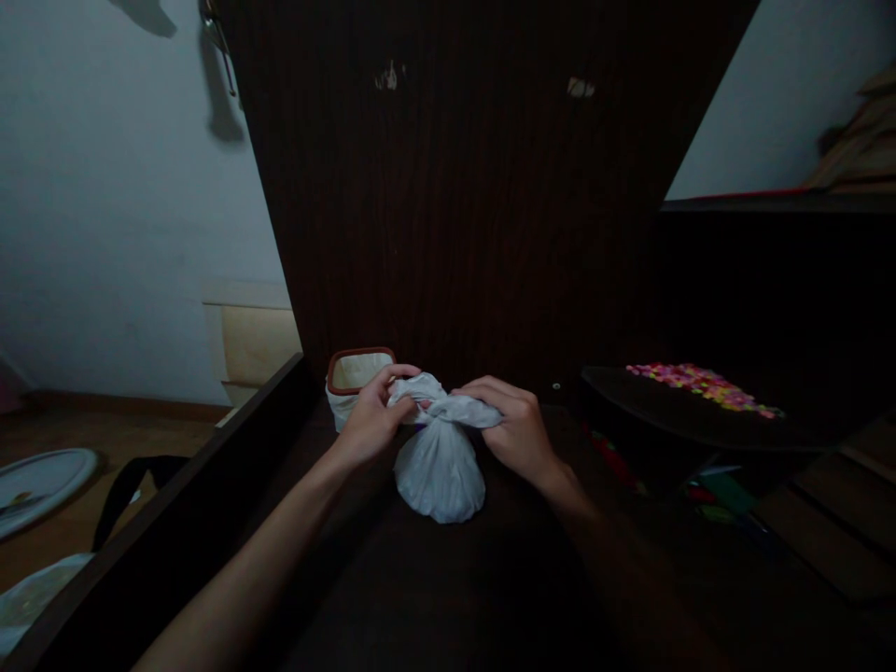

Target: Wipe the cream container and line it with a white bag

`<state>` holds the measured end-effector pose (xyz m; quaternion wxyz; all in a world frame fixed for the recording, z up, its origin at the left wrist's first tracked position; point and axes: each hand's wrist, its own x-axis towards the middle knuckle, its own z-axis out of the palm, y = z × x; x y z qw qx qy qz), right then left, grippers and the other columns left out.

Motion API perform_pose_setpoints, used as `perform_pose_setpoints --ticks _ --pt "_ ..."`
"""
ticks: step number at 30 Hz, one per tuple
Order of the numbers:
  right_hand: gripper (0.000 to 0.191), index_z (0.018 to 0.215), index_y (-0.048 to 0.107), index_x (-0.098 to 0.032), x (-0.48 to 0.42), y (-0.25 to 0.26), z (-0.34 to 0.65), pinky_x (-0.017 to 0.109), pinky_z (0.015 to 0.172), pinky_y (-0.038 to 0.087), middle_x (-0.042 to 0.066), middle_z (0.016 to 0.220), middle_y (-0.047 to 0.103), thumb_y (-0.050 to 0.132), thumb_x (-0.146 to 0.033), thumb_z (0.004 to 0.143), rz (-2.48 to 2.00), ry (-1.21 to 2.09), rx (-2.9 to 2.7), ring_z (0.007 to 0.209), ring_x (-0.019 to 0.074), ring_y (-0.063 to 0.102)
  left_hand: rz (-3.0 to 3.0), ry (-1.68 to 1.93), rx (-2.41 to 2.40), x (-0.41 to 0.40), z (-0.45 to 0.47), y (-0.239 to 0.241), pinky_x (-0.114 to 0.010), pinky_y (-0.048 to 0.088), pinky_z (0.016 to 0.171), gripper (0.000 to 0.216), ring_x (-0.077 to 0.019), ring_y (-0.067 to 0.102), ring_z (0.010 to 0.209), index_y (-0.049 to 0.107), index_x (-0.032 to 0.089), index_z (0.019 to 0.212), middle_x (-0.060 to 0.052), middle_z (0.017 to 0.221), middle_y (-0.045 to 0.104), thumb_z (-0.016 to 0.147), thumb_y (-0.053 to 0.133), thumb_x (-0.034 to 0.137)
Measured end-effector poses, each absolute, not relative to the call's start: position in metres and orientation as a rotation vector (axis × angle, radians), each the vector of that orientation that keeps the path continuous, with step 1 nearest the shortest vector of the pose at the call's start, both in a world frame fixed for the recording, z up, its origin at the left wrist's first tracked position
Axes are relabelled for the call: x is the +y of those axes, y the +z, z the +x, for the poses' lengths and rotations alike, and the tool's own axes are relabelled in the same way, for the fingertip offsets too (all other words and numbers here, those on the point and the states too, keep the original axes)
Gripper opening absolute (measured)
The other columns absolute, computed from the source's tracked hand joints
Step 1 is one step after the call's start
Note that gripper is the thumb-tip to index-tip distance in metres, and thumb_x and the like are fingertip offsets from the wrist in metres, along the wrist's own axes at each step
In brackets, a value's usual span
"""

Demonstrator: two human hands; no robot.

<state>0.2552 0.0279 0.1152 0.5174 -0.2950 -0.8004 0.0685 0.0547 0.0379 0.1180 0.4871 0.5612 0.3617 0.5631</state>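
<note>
Gripping knotted white bag (440, 467), both hands beside tub (354, 378)

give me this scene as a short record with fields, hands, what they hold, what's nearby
left hand: left hand grips one end of the bag's twisted top
right hand: right hand grips the other end of the top
held thing: white knotted plastic bag, bulging, resting on the dark wooden surface
behind the bag: white tub with a red-brown rim, beside the left hand
to the right: dark tray of small multicoloured pieces
far left: white round plate on the floor
light: dim
</note>
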Motion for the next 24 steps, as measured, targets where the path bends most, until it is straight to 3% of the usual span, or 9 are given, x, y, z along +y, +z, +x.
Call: perform_pose_setpoints --ticks 5,8,13,16,19,24 --pt "0.004 0.074 0.062 -0.020 0.024 0.132 0.270 0.025 0.053 0.044 -0.001 0.067 0.062 0.063 -0.019 0.078 -0.868 0.456 -1.605 0.060 0.0149 0.057 1.528 1.328 0.885 0.033 0.055 0.120 -0.025 0.046 0.068 0.038 -0.0159 0.061 0.075 0.059 0.018 0.100 0.001 0.082 0.065 0.062 0.066 0.020" --pt "0.013 0.074 0.059 -0.021 0.023 0.140 0.276 0.025 0.045 0.040 -0.002 0.066 0.056 0.068 -0.030 0.078 -0.854 0.683 -1.497 0.054 0.0138 0.050 1.552 1.356 0.882 0.028 0.059 0.122 -0.025 0.045 0.069 0.038 -0.0162 0.060 0.077 0.060 0.018 0.100 0.000 0.084 0.065 0.062 0.064 0.019" --pt "0.019 0.073 0.054 -0.023 0.027 0.148 0.278 0.029 0.063 0.047 0.001 0.077 0.059 0.069 -0.034 0.077 -0.654 0.766 -1.309 0.070 0.0164 0.054 1.541 1.296 0.894 0.022 0.064 0.128 -0.024 0.043 0.067 0.043 -0.0165 0.059 0.074 0.066 0.017 0.106 -0.001 0.086 0.068 0.064 0.063 0.021" --pt "0.023 0.077 0.052 -0.024 0.035 0.146 0.278 0.035 0.068 0.050 0.002 0.076 0.059 0.069 -0.040 0.074 -0.623 0.881 -1.203 0.071 0.0195 0.057 1.547 1.247 0.885 0.021 0.067 0.129 -0.024 0.042 0.066 0.021 -0.0174 0.057 0.074 0.071 0.018 0.084 -0.001 0.078 0.065 0.065 0.062 0.022" --pt "0.026 0.082 0.056 -0.024 0.046 0.138 0.281 0.037 0.069 0.052 0.002 0.076 0.061 0.070 -0.045 0.072 -0.772 0.908 -1.141 0.073 0.0214 0.060 1.478 1.187 0.877 0.021 0.071 0.125 -0.024 0.037 0.060 0.009 -0.0154 0.050 0.067 0.066 0.018 0.058 0.000 0.066 0.058 0.063 0.060 0.021" --pt "0.031 0.094 0.062 -0.023 0.047 0.127 0.287 0.037 0.080 0.050 0.003 0.089 0.066 0.072 -0.029 0.065 -0.931 0.790 -1.111 0.087 0.0224 0.062 1.307 1.177 0.846 0.020 0.076 0.117 -0.022 0.033 0.055 0.010 -0.0123 0.045 0.058 0.062 0.017 0.060 0.002 0.062 0.055 0.061 0.056 0.025"
